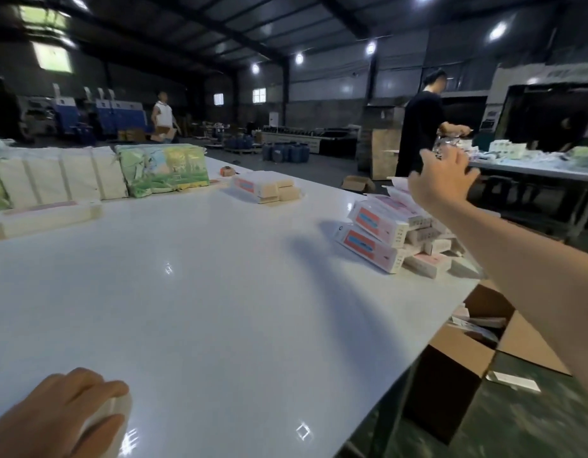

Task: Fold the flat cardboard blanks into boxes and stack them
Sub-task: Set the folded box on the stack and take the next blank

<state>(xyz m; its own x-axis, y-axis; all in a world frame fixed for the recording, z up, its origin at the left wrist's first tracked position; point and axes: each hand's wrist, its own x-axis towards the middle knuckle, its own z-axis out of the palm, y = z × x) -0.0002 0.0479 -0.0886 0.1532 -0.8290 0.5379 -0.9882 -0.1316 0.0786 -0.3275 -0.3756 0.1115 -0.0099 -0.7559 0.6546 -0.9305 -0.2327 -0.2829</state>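
My right hand (441,178) is raised in the air above the far right of the white table (219,292), fingers spread and holding nothing. Below it lies a loose pile of folded white-and-pink boxes (395,233). My left hand (64,414) sits at the near left corner, its fingers curled over a small white folded box (119,409) that is mostly hidden beneath them. A short stack of flat blanks (266,188) lies further back in the middle. Another long stack of flat white blanks (44,216) lies along the left edge.
Bundles of white and green printed packs (97,173) line the back left of the table. An open brown carton (464,342) stands on the floor at the table's right edge. A person in black (421,127) works at another table behind; another person stands far back.
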